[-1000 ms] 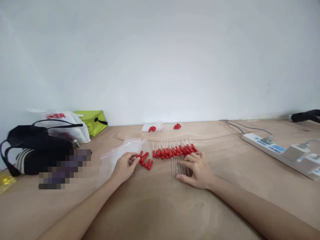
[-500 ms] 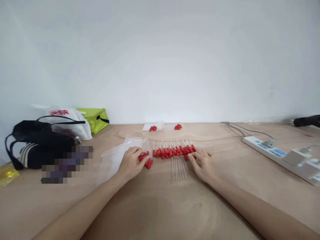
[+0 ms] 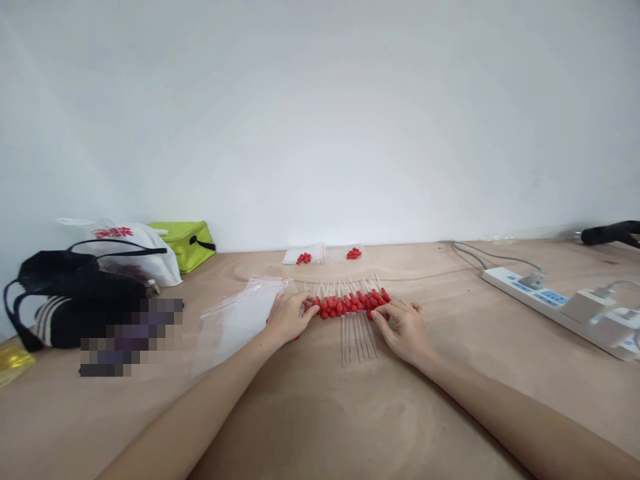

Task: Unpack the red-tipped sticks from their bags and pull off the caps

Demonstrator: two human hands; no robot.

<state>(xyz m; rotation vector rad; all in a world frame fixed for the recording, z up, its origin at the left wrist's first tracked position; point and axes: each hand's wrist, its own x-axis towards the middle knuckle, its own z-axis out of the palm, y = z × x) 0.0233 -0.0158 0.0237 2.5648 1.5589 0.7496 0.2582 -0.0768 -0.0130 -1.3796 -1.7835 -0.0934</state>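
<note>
Head view: your red-bulbed droppers [image 3: 346, 304] lie unbagged in a row on the counter [image 3: 310, 413], left hand [image 3: 290, 315] and right hand [image 3: 407, 333] narrow at its ends, grip unclear. Clear tubes [image 3: 358, 340] in front look bulbless; behind, two zip bags [image 3: 291, 256] apparently already hold red bulbs [image 3: 354, 253].

Both arms [image 3: 205, 413] [image 3: 490, 408] forward, fingers [image 3: 309, 315] bent

- A plain, pale wall [image 3: 320, 120] fills the upper half, with one small dark speck [image 3: 385, 48].
- A light brown wooden table [image 3: 320, 413] runs back to the wall.
- Soft light brightens the wall's middle.
</note>
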